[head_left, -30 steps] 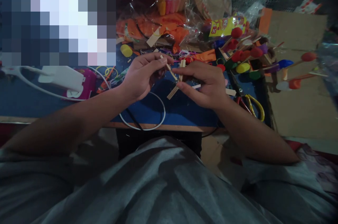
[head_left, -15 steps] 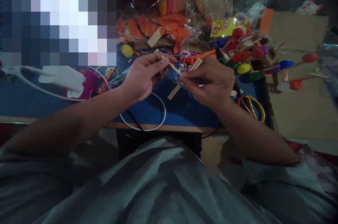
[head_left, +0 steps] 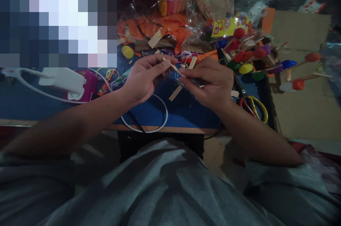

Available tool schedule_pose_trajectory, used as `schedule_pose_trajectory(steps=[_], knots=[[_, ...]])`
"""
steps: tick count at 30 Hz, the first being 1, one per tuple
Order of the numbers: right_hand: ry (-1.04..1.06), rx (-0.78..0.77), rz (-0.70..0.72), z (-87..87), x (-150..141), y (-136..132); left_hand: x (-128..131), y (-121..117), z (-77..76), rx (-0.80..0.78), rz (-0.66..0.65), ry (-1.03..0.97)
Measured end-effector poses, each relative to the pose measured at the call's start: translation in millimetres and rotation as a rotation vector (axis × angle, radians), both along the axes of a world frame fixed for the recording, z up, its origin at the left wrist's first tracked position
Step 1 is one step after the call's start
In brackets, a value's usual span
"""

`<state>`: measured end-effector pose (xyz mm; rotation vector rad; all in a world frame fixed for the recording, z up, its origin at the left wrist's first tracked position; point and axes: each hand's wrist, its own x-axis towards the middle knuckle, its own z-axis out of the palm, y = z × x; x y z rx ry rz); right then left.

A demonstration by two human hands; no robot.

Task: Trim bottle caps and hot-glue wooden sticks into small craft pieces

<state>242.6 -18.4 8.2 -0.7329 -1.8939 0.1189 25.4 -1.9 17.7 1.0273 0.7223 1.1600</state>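
There are 2 hands over the blue table (head_left: 183, 117), and they hold 1 thin stick (head_left: 173, 67) between them. The left hand (head_left: 146, 77) pinches the top end with its thumb and finger. The right hand (head_left: 213, 82) has its thumb and finger closed on the low end. The stick leans down to the right.

1 pale wood piece (head_left: 192, 62) pokes up by the right hand's fingers; I cannot tell if that hand holds it too. 1 flat wood strip (head_left: 175, 93) lies on the table, just under the 2 hands.

To the right is 1 pair of scissors (head_left: 257, 109), with 1 red handle and 1 yellow handle. Past it sits a pile of bright round-topped toys (head_left: 246, 55), too jumbled to count. 1 yellow packet (head_left: 229, 27) is behind, near the pile.

To the left are 1 white plug (head_left: 62, 81), 1 pink box (head_left: 90, 82) touching it, and 1 yellow round thing (head_left: 127, 51). 1 white cord (head_left: 167, 112) makes a loop near the table's front edge.
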Motion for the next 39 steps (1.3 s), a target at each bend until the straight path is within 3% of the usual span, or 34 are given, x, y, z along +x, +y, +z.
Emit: schedule_pose_trajectory(steps=[6, 9, 14, 21, 28, 32, 39], knots=[[0.042, 0.019, -0.086, 0.3, -2, -1, 0, 2, -4.1, 0.044, -0.005, -0.040], [0.062, 0.003, -0.052, 3.1, -2, -3, 2, 1, -2.8, 0.025, 0.019, -0.035], [0.050, -0.032, 0.003, 3.7, -1, -2, 6, -4, 6.4, -0.045, 0.036, 0.001], [0.083, -0.086, 0.030, 2.7, 0, -1, 6, -3, 17.7, -0.077, 0.122, -0.094], [0.056, -0.128, 0.120, 4.5, -1, -3, 7, -6, 15.3, -0.145, 0.005, -0.060], [0.067, -0.243, 0.172, -2.3, -1, -3, 4, 0, 1.8, -0.059, -0.021, -0.052], [0.045, -0.393, 0.222, -9.1, -4, -4, -3, 2, -12.1, 0.183, -0.109, 0.199]])
